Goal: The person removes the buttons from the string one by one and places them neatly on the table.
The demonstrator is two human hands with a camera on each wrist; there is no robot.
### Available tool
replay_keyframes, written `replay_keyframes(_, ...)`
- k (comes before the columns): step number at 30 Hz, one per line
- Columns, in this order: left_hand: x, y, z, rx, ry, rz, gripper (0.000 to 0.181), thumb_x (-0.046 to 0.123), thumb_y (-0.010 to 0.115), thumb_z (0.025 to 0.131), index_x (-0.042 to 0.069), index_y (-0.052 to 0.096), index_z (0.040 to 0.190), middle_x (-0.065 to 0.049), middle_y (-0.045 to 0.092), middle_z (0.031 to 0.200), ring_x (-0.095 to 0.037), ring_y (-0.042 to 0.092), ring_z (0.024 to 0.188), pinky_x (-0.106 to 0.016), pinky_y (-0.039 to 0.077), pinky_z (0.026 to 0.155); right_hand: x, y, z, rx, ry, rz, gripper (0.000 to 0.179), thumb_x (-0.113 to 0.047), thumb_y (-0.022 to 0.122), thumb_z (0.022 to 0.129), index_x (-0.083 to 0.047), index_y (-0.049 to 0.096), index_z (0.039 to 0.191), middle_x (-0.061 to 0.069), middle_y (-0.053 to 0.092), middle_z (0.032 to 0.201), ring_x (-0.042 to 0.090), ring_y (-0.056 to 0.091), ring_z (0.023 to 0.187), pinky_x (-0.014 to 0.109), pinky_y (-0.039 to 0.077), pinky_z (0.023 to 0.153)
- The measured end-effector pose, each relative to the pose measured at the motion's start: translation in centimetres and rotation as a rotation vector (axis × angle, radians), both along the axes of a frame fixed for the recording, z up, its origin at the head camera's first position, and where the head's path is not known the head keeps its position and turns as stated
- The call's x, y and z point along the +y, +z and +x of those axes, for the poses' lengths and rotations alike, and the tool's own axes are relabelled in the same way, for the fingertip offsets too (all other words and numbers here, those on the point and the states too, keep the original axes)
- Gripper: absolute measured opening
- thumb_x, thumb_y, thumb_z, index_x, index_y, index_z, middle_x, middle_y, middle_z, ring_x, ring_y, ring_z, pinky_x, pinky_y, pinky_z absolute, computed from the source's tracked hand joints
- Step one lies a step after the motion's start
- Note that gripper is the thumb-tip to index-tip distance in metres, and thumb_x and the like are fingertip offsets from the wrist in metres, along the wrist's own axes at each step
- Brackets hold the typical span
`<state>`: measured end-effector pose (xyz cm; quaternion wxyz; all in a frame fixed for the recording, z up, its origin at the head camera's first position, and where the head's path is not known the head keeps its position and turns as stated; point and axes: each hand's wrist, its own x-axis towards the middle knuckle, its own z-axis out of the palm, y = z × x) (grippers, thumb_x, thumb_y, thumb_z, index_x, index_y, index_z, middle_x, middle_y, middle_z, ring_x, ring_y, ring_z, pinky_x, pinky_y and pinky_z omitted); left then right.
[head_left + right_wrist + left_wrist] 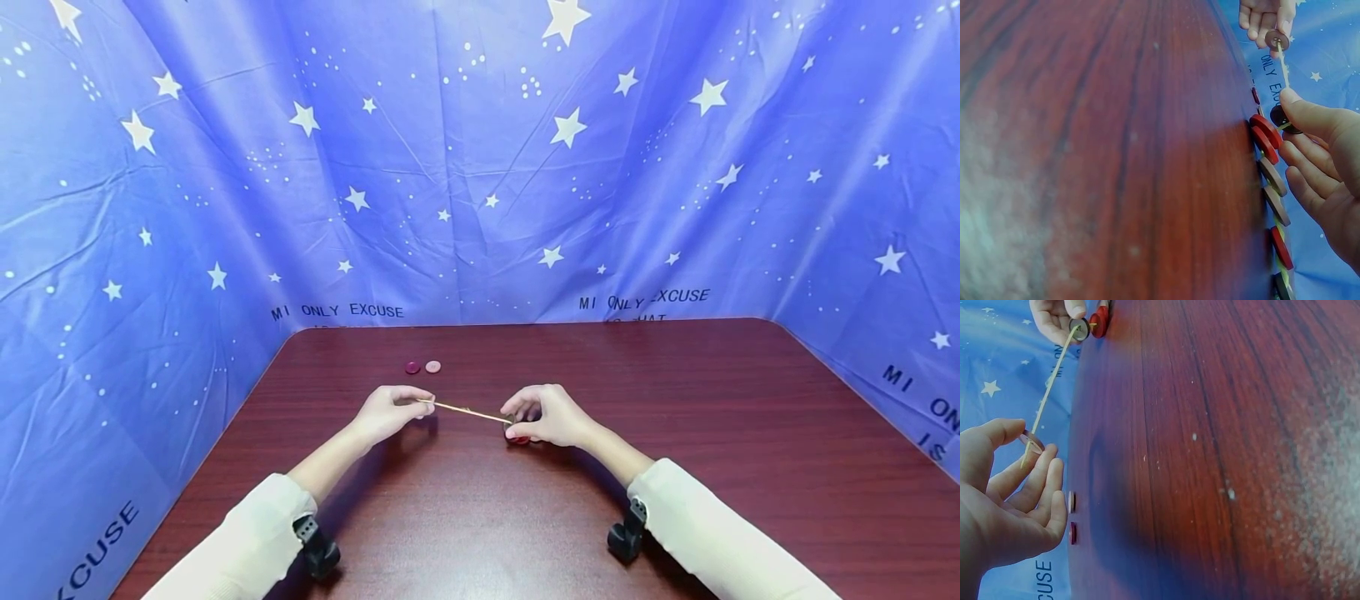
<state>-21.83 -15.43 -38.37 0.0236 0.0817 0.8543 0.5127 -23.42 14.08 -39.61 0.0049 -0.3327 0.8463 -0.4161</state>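
My left hand pinches a brown button between thumb and fingertips. The yellow cord passes through this button, and its short loose end shows in the left wrist view. To the right, my right hand pinches a dark button on the same cord. Between the hands the cord runs nearly straight. Beyond the dark button, in the right wrist view, red buttons, brown buttons and another dark button follow along the strand. The head view mostly hides that row behind the right hand.
A dark pink button and a pale pink button lie side by side on the reddish-brown table, beyond the left hand. A blue star-patterned cloth surrounds its back and sides.
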Motion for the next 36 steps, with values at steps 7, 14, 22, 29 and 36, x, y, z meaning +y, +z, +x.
replay_keyframes(7,-0.3,-0.1,0.0,-0.05,0.032,0.002,0.033,0.02,0.072,0.084,0.0,0.07,0.11,-0.01,0.076,0.097,-0.014,0.07,0.084,-0.018,0.049,0.076,0.0,-0.1,0.0,-0.016,-0.007,0.003,0.027,-0.015,0.082,0.074,-0.009,0.072,0.098,0.008,0.071,0.081,0.005,0.06,0.067,0.023,0.055,0.054)
replay_keyframes(14,-0.6,-0.3,0.0,-0.06,0.049,0.0,0.031,0.02,0.071,0.084,0.001,0.071,0.11,-0.008,0.076,0.098,-0.015,0.07,0.086,-0.02,0.05,0.077,0.0,0.0,0.1,-0.008,-0.01,0.013,0.027,-0.015,0.082,0.074,-0.009,0.072,0.098,0.007,0.071,0.081,0.004,0.061,0.068,0.022,0.056,0.06)
replay_keyframes(22,-0.9,-0.3,-0.1,-0.054,0.039,0.009,0.032,0.02,0.071,0.084,0.001,0.071,0.11,-0.009,0.076,0.098,-0.016,0.07,0.087,-0.03,0.055,0.082,-0.1,0.2,0.1,0.002,0.007,0.005,0.027,-0.016,0.082,0.074,-0.007,0.072,0.098,0.008,0.072,0.081,0.007,0.062,0.069,0.023,0.056,0.059)
replay_keyframes(29,-1.0,-0.3,-0.2,-0.068,0.058,0.002,0.032,0.02,0.071,0.084,0.001,0.07,0.11,-0.009,0.076,0.098,-0.017,0.07,0.089,-0.025,0.053,0.081,-0.1,0.3,0.1,-0.006,0.013,-0.007,0.027,-0.016,0.082,0.075,-0.007,0.072,0.098,0.008,0.071,0.08,0.006,0.061,0.068,0.022,0.055,0.053)
replay_keyframes(36,-1.1,-0.2,-0.4,-0.073,0.057,-0.003,0.033,0.02,0.07,0.085,0.001,0.07,0.111,-0.009,0.076,0.101,-0.017,0.07,0.089,-0.024,0.053,0.08,-0.1,0.2,0.1,-0.02,0.015,-0.018,0.027,-0.014,0.082,0.074,-0.005,0.072,0.098,0.009,0.071,0.08,0.006,0.061,0.067,0.023,0.055,0.049)
